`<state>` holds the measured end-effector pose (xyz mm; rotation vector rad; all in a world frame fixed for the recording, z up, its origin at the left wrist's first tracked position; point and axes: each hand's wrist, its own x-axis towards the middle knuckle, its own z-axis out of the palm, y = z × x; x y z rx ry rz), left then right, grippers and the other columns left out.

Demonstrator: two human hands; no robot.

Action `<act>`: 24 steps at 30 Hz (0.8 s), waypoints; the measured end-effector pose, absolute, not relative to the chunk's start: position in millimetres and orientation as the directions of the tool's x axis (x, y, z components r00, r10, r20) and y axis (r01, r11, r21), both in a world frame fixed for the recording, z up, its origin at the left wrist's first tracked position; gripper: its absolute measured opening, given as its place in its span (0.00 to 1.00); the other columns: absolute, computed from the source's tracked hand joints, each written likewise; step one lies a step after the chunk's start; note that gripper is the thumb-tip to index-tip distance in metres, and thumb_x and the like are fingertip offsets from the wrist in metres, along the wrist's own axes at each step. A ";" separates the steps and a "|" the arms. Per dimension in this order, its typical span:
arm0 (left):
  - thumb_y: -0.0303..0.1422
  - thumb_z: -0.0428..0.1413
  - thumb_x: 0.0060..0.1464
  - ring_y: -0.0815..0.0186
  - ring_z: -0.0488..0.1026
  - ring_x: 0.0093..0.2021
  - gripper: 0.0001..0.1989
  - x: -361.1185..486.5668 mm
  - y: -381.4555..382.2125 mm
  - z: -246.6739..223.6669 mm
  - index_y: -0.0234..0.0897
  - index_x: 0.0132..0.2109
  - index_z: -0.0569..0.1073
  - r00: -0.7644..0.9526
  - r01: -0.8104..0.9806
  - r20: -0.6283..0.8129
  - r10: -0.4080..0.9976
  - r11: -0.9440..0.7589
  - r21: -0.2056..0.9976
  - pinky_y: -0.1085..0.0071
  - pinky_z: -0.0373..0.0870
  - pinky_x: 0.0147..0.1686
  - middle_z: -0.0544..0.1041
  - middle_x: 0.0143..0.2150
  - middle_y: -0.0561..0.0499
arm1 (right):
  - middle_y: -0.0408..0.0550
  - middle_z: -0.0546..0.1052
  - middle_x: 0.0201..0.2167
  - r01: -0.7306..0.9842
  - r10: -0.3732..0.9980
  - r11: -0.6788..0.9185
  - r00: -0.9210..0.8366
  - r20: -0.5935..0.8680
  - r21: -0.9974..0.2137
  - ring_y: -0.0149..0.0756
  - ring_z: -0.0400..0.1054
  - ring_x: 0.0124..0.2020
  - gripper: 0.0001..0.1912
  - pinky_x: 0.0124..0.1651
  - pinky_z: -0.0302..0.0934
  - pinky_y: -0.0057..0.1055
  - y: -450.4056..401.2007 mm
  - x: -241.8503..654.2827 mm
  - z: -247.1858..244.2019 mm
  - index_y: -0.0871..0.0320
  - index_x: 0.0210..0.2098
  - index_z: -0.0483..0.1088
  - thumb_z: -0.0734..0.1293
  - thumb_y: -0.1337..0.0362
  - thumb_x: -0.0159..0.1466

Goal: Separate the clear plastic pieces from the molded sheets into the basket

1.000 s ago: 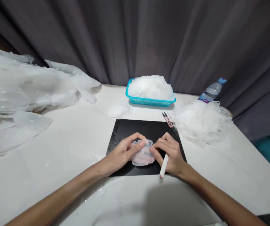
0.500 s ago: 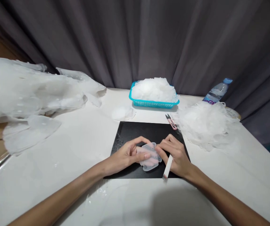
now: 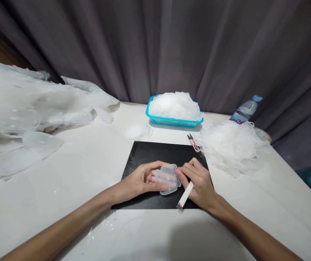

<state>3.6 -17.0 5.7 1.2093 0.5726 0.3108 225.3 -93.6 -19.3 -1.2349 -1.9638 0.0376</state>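
Over the black mat [image 3: 150,154], my left hand [image 3: 141,181] holds a thin translucent white piece [image 3: 168,178] with a lobed outline, its thumb on top and fingers beneath. My right hand [image 3: 197,181] is closed around a slim white stick-like tool [image 3: 185,195], whose rear end points down toward the mat's front edge. The right thumb and fingertips meet at the right edge of the translucent piece. The tool's front end is hidden by the fingers.
A turquoise basket [image 3: 174,122] heaped with white pieces stands behind the mat. Small pink-handled snips [image 3: 193,143] lie by a pile of translucent scraps [image 3: 231,146]. Behind it leans a water bottle [image 3: 246,110]. White plastic bags [image 3: 41,101] cover the left; flat pieces [image 3: 138,132] lie near the basket.
The view has shifted slightly. The tool in my right hand has tilted, its rear end swinging left. The translucent piece has turned a little in my left hand.
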 end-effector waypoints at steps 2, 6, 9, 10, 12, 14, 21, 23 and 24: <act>0.31 0.70 0.56 0.63 0.81 0.50 0.27 3.0 -16.5 4.4 0.39 0.61 0.74 0.821 0.063 -0.243 0.517 0.340 0.938 0.68 0.73 0.54 0.83 0.50 0.48 | 0.46 0.75 0.28 0.755 0.767 0.519 -0.204 0.609 -0.401 0.37 0.57 0.32 0.11 0.35 0.56 0.36 -93.8 224.5 -19.7 0.58 0.37 0.75 0.63 0.70 0.74; 0.32 0.70 0.56 0.61 0.81 0.52 0.28 1.8 -15.6 0.3 0.40 0.62 0.74 0.822 0.066 -0.236 0.519 0.324 0.944 0.67 0.74 0.54 0.83 0.51 0.48 | 0.46 0.75 0.28 0.766 0.767 0.513 -0.205 0.607 -0.389 0.37 0.57 0.32 0.11 0.36 0.56 0.36 -94.6 223.7 -21.1 0.58 0.37 0.74 0.63 0.70 0.74; 0.33 0.70 0.56 0.58 0.81 0.54 0.29 1.7 -15.0 -1.9 0.39 0.63 0.73 0.817 0.076 -0.246 0.522 0.325 0.943 0.64 0.74 0.57 0.83 0.53 0.46 | 0.46 0.75 0.29 0.772 0.771 0.507 -0.207 0.602 -0.383 0.37 0.57 0.33 0.10 0.36 0.57 0.36 -94.8 223.8 -22.4 0.59 0.36 0.74 0.63 0.70 0.74; 0.33 0.70 0.56 0.57 0.81 0.55 0.30 1.8 -14.6 -2.2 0.39 0.64 0.72 0.818 0.075 -0.248 0.520 0.330 0.941 0.62 0.74 0.58 0.83 0.54 0.45 | 0.47 0.75 0.29 0.773 0.772 0.504 -0.204 0.601 -0.385 0.38 0.57 0.33 0.11 0.36 0.57 0.36 -94.6 223.9 -22.8 0.59 0.36 0.74 0.63 0.70 0.74; 0.32 0.69 0.57 0.55 0.80 0.57 0.31 1.7 -13.8 -2.0 0.39 0.65 0.71 0.827 0.065 -0.246 0.506 0.348 0.935 0.59 0.73 0.61 0.82 0.56 0.43 | 0.46 0.74 0.28 0.772 0.777 0.497 -0.194 0.598 -0.396 0.38 0.57 0.33 0.11 0.36 0.57 0.35 -94.1 224.1 -23.3 0.59 0.36 0.74 0.63 0.70 0.74; 0.32 0.69 0.58 0.54 0.80 0.58 0.31 1.3 -12.6 -1.8 0.38 0.66 0.70 0.836 0.054 -0.240 0.493 0.362 0.931 0.57 0.72 0.62 0.82 0.57 0.42 | 0.46 0.73 0.28 0.769 0.781 0.488 -0.173 0.601 -0.413 0.38 0.57 0.33 0.11 0.36 0.57 0.35 -93.2 224.4 -23.7 0.59 0.36 0.74 0.63 0.70 0.74; 0.30 0.67 0.61 0.60 0.81 0.55 0.26 -1.1 -9.5 -5.0 0.39 0.63 0.69 0.843 0.036 -0.230 0.486 0.376 0.926 0.63 0.74 0.59 0.84 0.52 0.46 | 0.46 0.74 0.29 0.753 0.812 0.449 -0.120 0.572 -0.480 0.37 0.58 0.33 0.10 0.36 0.57 0.35 -89.8 226.4 -25.0 0.58 0.37 0.74 0.63 0.70 0.75; 0.31 0.67 0.61 0.61 0.82 0.53 0.25 -1.2 -9.7 -5.8 0.39 0.62 0.69 0.837 0.030 -0.235 0.495 0.387 0.922 0.64 0.74 0.57 0.84 0.50 0.46 | 0.46 0.74 0.28 0.754 0.815 0.445 -0.119 0.567 -0.482 0.37 0.58 0.33 0.11 0.36 0.57 0.35 -89.5 226.4 -25.6 0.58 0.36 0.74 0.63 0.70 0.75; 0.31 0.67 0.61 0.61 0.82 0.52 0.24 -1.2 -9.9 -6.3 0.39 0.61 0.69 0.832 0.025 -0.239 0.501 0.395 0.918 0.64 0.74 0.57 0.84 0.50 0.46 | 0.46 0.74 0.28 0.756 0.816 0.444 -0.121 0.565 -0.480 0.37 0.58 0.33 0.11 0.36 0.56 0.35 -89.5 226.1 -26.1 0.58 0.36 0.74 0.63 0.70 0.75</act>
